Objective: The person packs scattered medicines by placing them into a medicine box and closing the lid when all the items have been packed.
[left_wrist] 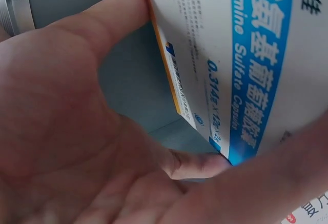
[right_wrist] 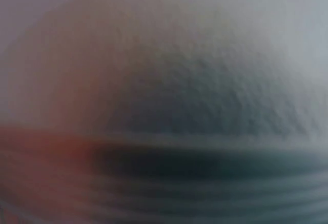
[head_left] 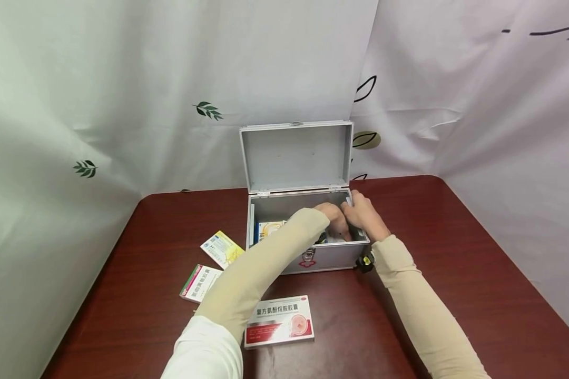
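Observation:
An aluminium medicine case (head_left: 332,259) stands on the table with its lid (head_left: 296,158) raised. My left hand (head_left: 333,215) reaches down inside, toward the right end. In the left wrist view that hand (left_wrist: 66,111) holds a white medicine box (left_wrist: 205,44) with a blue stripe, its thumb on one edge and fingers at the lower edge. At the case's right wall, my right hand (head_left: 364,215) grips the rim with curled fingers. The right wrist view is a close blur of the case's surface. Another medicine box (head_left: 267,229) lies inside the case at the left.
Left of the case lie a yellow-and-white box (head_left: 222,248) and a white box with a green and magenta end (head_left: 201,283), partly behind the left sleeve. A red-and-white capsule box (head_left: 280,321) lies in front. A curtain (head_left: 170,79) hangs behind the red-brown table (head_left: 137,273).

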Tool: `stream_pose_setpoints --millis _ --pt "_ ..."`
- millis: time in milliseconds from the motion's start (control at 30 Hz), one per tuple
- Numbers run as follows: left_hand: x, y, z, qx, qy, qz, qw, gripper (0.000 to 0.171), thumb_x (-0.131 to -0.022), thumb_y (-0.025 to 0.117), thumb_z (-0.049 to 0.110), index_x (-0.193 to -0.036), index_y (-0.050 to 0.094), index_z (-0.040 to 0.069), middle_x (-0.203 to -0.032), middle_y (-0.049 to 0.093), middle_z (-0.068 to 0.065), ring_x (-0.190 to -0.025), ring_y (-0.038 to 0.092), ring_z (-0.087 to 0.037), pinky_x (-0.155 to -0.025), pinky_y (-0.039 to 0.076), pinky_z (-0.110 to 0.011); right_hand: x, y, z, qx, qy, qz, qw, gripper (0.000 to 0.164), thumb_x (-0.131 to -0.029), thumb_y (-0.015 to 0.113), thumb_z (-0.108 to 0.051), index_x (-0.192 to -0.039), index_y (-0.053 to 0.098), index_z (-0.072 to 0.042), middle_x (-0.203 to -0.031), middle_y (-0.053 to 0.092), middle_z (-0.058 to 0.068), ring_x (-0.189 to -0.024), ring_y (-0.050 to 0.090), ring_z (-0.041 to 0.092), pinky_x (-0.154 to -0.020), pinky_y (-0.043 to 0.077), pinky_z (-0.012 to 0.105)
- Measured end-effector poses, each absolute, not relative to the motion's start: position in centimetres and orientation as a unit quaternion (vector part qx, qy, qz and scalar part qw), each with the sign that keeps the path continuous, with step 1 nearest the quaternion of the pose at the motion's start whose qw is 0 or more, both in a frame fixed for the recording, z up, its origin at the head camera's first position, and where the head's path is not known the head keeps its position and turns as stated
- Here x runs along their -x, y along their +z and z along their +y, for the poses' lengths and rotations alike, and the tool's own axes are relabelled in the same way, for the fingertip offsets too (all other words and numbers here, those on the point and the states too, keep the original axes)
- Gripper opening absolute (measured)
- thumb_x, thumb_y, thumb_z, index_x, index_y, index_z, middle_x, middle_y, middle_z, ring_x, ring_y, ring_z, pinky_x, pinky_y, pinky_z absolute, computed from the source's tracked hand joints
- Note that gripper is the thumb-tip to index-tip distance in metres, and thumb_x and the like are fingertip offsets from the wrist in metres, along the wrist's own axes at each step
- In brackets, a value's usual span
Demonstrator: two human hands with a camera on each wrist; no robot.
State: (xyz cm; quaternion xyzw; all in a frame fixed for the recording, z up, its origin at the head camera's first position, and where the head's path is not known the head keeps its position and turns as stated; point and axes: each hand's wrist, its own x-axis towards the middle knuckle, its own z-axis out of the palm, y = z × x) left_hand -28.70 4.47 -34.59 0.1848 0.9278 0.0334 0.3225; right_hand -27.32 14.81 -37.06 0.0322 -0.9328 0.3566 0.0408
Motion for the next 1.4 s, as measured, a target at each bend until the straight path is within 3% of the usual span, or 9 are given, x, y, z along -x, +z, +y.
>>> stream_pose_setpoints --millis 133,400,633,767,933,1033,1233,1400 --pt "28.7 -34.6 4.5 -0.182 0.026 0.936 0.301 0.049 -0.06 0.068 0.046 -0.091 0.055 0.01 -0.077 0.054 0.001 -0.071 0.049 -0.011 -0.058 0.04 -0.023 27.2 -37.0 14.8 -0.029 0.361 -0.931 0.04 0.022 -0.081 0.04 -0.016 -0.094 0.041 0.001 -0.083 0.05 0.017 -0.076 0.05 0.028 -0.063 0.04 0.04" --pt "29.1 -34.8 4.3 -0.214 -0.032 0.926 0.309 0.039 -0.062 0.066 0.047 -0.081 0.061 0.013 -0.08 0.057 0.002 -0.073 0.051 -0.011 -0.06 0.041 -0.023 27.4 -37.1 14.7 -0.023 0.36 -0.932 0.03 0.021 -0.082 0.04 -0.015 -0.096 0.04 0.001 -0.084 0.049 0.018 -0.077 0.049 0.028 -0.063 0.041 0.039" --pt "29.8 -35.3 4.1 -0.238 -0.116 0.915 0.304 0.032 -0.063 0.069 0.037 -0.084 0.061 0.015 -0.089 0.052 0.001 -0.08 0.046 -0.013 -0.069 0.04 -0.027 27.4 -37.1 14.7 -0.019 0.36 -0.932 0.024 0.022 -0.082 0.04 -0.014 -0.099 0.039 0.0 -0.083 0.049 0.017 -0.072 0.049 0.026 -0.057 0.041 0.036" --pt "29.9 -35.2 3.9 -0.24 -0.118 0.914 0.304 0.021 -0.07 0.064 0.032 -0.083 0.06 0.015 -0.089 0.052 0.001 -0.079 0.046 -0.013 -0.067 0.04 -0.027 27.4 -37.1 14.7 -0.016 0.361 -0.932 0.018 0.024 -0.083 0.04 -0.015 -0.102 0.039 0.001 -0.085 0.049 0.017 -0.074 0.049 0.026 -0.058 0.041 0.036" --pt "29.6 -34.7 3.6 -0.239 -0.111 0.916 0.301 0.011 -0.071 0.061 0.024 -0.079 0.061 0.017 -0.088 0.051 0.001 -0.078 0.046 -0.013 -0.065 0.04 -0.026 27.5 -37.2 14.8 -0.012 0.358 -0.934 0.016 0.026 -0.083 0.04 -0.016 -0.104 0.039 0.0 -0.088 0.05 0.017 -0.076 0.049 0.027 -0.061 0.04 0.037" --pt "29.5 -34.1 3.2 -0.229 -0.099 0.916 0.315 0.022 -0.067 0.066 0.029 -0.083 0.063 0.016 -0.095 0.052 0.001 -0.08 0.046 -0.013 -0.066 0.04 -0.026 27.5 -37.2 14.8 -0.015 0.353 -0.935 0.02 0.027 -0.083 0.04 -0.016 -0.104 0.039 0.0 -0.088 0.05 0.018 -0.078 0.049 0.028 -0.062 0.04 0.039" --pt "29.3 -31.5 1.8 -0.189 -0.037 0.919 0.343 0.057 -0.062 0.068 0.044 -0.108 0.054 0.014 -0.108 0.05 -0.005 -0.08 0.051 -0.017 -0.062 0.043 -0.029 27.4 -37.2 14.8 -0.009 0.345 -0.938 0.009 0.029 -0.082 0.04 -0.017 -0.106 0.038 0.001 -0.095 0.049 0.021 -0.085 0.048 0.029 -0.066 0.039 0.042" --pt "28.4 -28.4 -0.2 -0.206 0.06 0.912 0.349 0.06 -0.07 0.062 0.043 -0.118 0.044 0.012 -0.104 0.052 -0.01 -0.072 0.057 -0.022 -0.055 0.046 -0.028 27.3 -37.1 14.8 -0.011 0.346 -0.938 0.013 0.03 -0.083 0.04 -0.016 -0.106 0.037 0.003 -0.099 0.048 0.023 -0.088 0.047 0.03 -0.069 0.039 0.044"
